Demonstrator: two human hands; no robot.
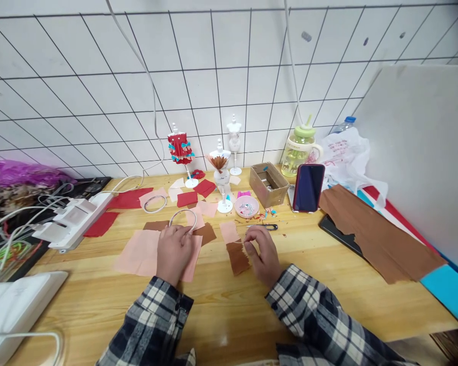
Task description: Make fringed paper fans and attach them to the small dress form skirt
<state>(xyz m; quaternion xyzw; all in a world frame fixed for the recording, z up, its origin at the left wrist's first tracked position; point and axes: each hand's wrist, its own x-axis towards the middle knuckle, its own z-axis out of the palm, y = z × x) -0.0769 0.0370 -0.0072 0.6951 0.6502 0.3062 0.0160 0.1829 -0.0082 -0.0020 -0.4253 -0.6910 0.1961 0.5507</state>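
Here I am at the wooden surface (221,310), my 2 hands well apart. My left hand (175,251) is down over the pale pink cloth (137,251), fingers at the near edge of a white ring (182,210); whether they pinch it or just rest on it, I can't tell. My right hand (263,254) has its fingers curled beside a brown patch (237,258), right by its zigzag edge, and I can't make out whether anything thin is between the fingertips. Just behind that hand lies a black-handled tool (270,227). Another white ring (155,211) sits farther left, loose. On to the 3 little white forms near the tiled wall, and they look to be at 3 different stages: the red outfit (180,148) on the left looks done, blue trim and all; the middle form (224,180) seems only part dressed, with a brown pleated piece (218,162) at its chest; the back form (234,140) looks bare. So I'd call it 1 finished, 1 under way, 1 unstarted. Around my hands the small pink and brown pieces lie flat and separate, none joined that I can see. The bowl of sparkly bits (247,215) stands near the middle form, the cardboard box (277,198) just beyond it, and a big brown cloth (381,234) lies over at the right.
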